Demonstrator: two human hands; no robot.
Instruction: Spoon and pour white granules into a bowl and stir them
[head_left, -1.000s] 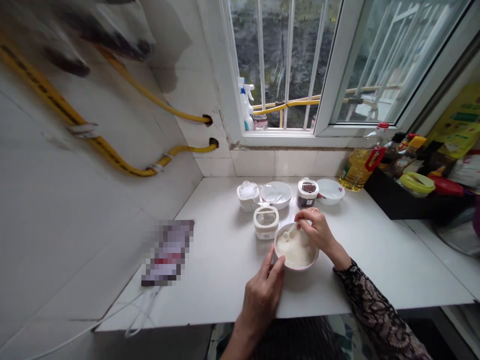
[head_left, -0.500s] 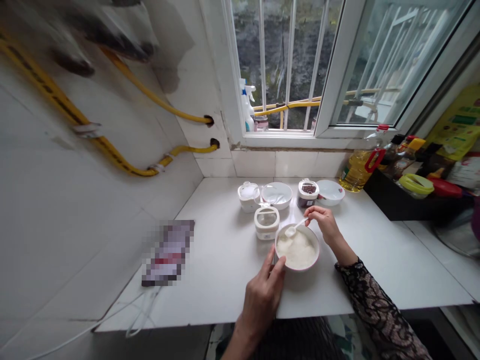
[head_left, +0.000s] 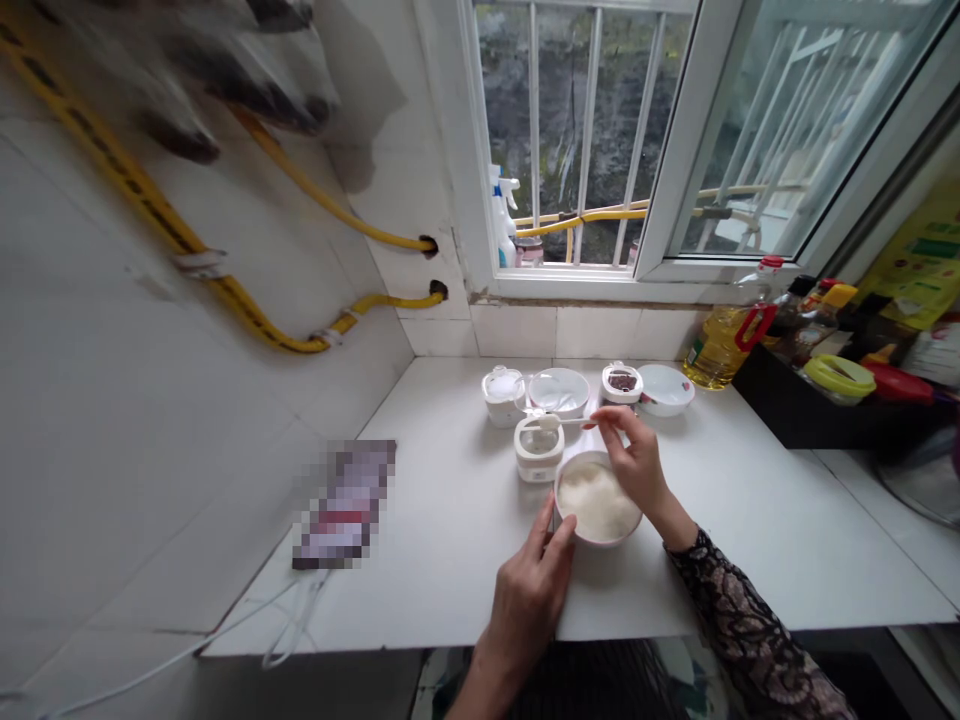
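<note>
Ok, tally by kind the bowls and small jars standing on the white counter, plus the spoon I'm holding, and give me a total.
Bowls: 3
Jars: 3
Spoon in the right hand: 1
Total: 7

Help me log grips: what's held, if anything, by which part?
The right hand holds the white spoon by its handle. The left hand touches the near bowl on its left side; grip unclear.
</note>
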